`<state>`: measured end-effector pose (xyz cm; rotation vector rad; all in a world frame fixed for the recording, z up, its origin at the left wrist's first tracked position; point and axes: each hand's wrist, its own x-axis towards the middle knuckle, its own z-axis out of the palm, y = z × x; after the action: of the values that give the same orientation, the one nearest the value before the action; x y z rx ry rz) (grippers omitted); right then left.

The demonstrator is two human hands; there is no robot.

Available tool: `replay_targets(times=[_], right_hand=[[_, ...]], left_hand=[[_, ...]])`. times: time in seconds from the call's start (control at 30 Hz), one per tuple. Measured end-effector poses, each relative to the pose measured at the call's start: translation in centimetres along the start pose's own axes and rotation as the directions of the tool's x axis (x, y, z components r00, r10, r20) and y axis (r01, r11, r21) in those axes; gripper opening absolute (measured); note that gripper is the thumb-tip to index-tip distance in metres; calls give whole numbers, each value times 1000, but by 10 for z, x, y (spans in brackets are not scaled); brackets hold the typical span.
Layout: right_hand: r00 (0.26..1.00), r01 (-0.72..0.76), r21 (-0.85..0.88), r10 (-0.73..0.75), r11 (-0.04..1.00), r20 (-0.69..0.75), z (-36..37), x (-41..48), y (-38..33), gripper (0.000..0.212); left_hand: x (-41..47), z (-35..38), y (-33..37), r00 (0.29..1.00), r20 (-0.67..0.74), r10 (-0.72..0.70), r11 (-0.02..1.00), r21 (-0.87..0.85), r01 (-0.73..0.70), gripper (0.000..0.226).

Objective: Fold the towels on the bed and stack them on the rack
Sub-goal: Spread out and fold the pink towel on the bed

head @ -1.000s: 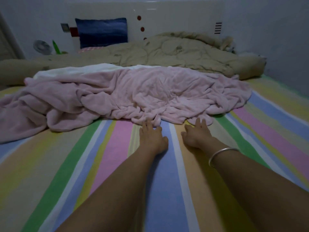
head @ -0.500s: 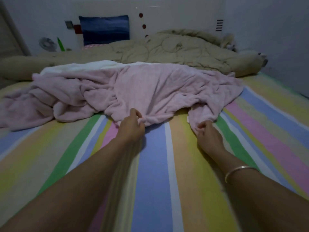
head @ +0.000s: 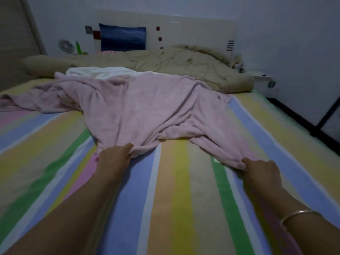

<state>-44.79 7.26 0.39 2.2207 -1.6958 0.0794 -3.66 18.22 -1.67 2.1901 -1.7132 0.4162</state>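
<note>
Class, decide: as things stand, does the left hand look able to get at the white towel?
Probably not: the left hand grips the pink towel, and the white towel lies past its far edge.

Light: dim and bluish throughout.
Walls (head: 294,43): pale and plain.
Bed (head: 174,208): sheet striped in pastel bands, filling the foreground.
Headboard (head: 193,28): white panel with dark red dots, against the far wall.
Cushion (head: 122,38): dark blue, propped against the headboard.
Quilt (head: 184,65): tan, bunched across the head of the bed.
Fan (head: 65,45): small and round, far left.
Frame (head: 327,116): dark bars beside the bed, right; kind unclear.
</note>
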Motion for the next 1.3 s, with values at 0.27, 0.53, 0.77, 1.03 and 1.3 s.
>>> replay_targets(times=[0.27,0.53,0.77,1.03,1.3], right_hand=[[978,-186,-368,209,911,24,-1,-149,164,26],[950,-281,-94,290,955,112,9,-183,145,31],[998,-54,243,54,969,7,13,-181,95,34],[961,124,620,-249,775,120,13,-137,149,19],[491,-77,762,-641,643,591,-4,-144,166,30]], left_hand=[[-127,-68,-50,969,69,-238,953,210,219,34],[-159,-42,43,994,62,-88,990,115,80,39],[-135,-42,171,822,104,560,821,-205,-533,39],[-75,-50,239,692,567,447,893,-334,-302,22],[-110,-62,273,84,960,268,963,-266,-38,13]])
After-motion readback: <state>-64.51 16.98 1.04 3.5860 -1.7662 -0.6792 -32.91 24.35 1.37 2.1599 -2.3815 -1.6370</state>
